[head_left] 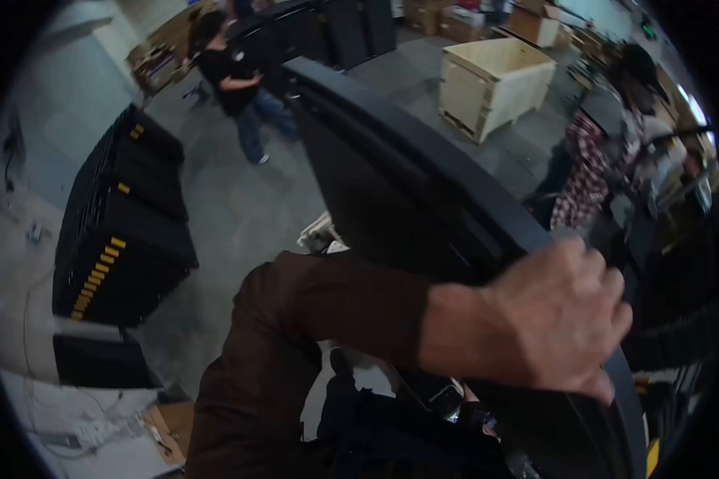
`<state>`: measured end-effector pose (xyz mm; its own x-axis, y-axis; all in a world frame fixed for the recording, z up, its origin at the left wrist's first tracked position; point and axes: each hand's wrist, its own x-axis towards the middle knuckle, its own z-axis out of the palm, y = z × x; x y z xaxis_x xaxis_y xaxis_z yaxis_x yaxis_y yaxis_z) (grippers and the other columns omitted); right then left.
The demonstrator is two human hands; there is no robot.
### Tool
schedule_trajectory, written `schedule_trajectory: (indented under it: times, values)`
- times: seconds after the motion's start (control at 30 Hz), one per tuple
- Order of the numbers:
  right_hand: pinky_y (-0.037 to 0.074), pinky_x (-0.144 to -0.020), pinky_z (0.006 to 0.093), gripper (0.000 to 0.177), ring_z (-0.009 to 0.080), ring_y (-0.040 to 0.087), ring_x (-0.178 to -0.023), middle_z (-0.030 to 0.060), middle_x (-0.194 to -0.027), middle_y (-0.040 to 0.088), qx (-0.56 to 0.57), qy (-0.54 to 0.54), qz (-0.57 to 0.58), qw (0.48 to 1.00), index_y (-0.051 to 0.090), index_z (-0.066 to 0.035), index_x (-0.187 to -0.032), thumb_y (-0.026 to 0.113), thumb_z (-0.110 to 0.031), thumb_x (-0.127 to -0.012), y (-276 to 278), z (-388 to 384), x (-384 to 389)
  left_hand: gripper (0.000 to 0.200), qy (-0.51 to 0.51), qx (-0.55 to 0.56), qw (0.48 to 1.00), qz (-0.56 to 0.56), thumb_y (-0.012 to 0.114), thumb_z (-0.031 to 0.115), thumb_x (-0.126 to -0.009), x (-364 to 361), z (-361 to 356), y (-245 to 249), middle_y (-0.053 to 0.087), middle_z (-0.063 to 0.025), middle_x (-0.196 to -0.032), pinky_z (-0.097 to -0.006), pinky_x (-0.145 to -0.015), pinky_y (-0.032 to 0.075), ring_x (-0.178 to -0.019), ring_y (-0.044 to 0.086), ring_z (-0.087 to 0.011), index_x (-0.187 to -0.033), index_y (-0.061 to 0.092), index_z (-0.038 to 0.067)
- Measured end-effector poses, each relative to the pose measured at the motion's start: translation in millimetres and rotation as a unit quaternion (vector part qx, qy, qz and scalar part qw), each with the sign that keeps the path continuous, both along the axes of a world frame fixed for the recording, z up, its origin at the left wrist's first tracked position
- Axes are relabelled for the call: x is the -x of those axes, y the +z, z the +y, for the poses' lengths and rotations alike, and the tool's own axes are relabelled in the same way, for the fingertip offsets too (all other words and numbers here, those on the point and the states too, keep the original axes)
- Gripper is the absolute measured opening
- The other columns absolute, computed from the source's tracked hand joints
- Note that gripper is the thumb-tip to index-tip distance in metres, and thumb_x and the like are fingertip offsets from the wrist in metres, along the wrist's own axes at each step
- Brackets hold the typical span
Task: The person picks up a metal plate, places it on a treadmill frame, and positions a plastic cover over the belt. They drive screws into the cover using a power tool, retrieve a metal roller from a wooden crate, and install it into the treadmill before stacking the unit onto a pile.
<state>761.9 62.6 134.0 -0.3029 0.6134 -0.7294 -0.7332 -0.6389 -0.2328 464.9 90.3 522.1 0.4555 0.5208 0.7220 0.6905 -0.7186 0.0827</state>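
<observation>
My left hand [547, 319] is closed over the upper edge of a large black plastic panel [391, 191] that slants from the upper middle down to the lower right. My brown sleeve [295, 335] crosses in front of me from the lower left. The fingers curl over the panel's rim. My right hand is out of sight, hidden below the arm and panel.
A stack of black crates with yellow tags [124, 231] stands at the left on the concrete floor. A pale wooden crate [495, 80] sits at the back. One person in a black top [236, 80] walks at the rear; another in a plaid shirt [587, 168] is at the right.
</observation>
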Motion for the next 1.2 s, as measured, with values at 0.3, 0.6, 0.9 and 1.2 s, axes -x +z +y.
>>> schedule_trajectory:
  times: [0.3, 0.6, 0.9, 1.2]
  values:
    - [0.019, -0.121, 0.0472, 0.072, 0.0295, 0.028, -0.148, 0.0056, -0.160, 0.035, -0.014, 0.191, -0.116, 0.975, 0.039, -0.014, -0.152, 0.044, -0.059, -0.096, 59.1, -9.0, 128.9, 0.069, -0.035, -0.129, 0.982, -0.133, 0.048, 0.068, -0.093, 82.2, -100.7, 14.7, 0.049, -0.0069, -0.057, -0.0373, -0.058, 0.043, -0.057, 0.054, -0.0196, -0.069, 0.058, 0.004]
    - [0.019, -0.121, 0.0482, 0.072, 0.0303, 0.028, -0.148, 0.0053, -0.160, 0.034, -0.007, 0.271, -0.147, 0.951, 0.038, -0.015, -0.152, 0.044, -0.059, -0.096, 85.0, -109.3, 327.3, 0.071, -0.073, -0.115, 0.973, -0.188, 0.042, 0.067, -0.096, 211.8, -205.8, 23.4, 0.045, -0.0037, -0.055, -0.0378, -0.054, 0.042, -0.050, 0.048, -0.0187, -0.064, 0.055, 0.006]
    - [0.019, -0.121, 0.0492, 0.072, 0.0311, 0.028, -0.148, 0.0051, -0.160, 0.034, 0.005, 0.303, -0.160, 0.939, 0.038, -0.015, -0.153, 0.044, -0.059, -0.096, 54.6, -111.1, 543.7, 0.074, 0.006, 0.089, 0.940, -0.328, 0.035, 0.067, -0.100, 502.6, -238.6, -41.0, 0.040, -0.0005, -0.052, -0.0383, -0.049, 0.040, -0.044, 0.043, -0.0178, -0.060, 0.052, 0.008]
    - [0.019, -0.120, 0.0502, 0.072, 0.0319, 0.028, -0.147, 0.0048, -0.161, 0.033, 0.027, 0.346, -0.165, 0.923, 0.037, -0.016, -0.153, 0.044, -0.059, -0.096, 58.3, -45.4, 819.7, 0.040, 0.135, 0.395, 0.634, -0.651, 0.039, 0.033, -0.108, 884.6, -195.5, -209.3, 0.063, -0.0062, -0.101, -0.0310, -0.088, 0.043, -0.094, 0.057, -0.0152, -0.117, 0.063, 0.001]
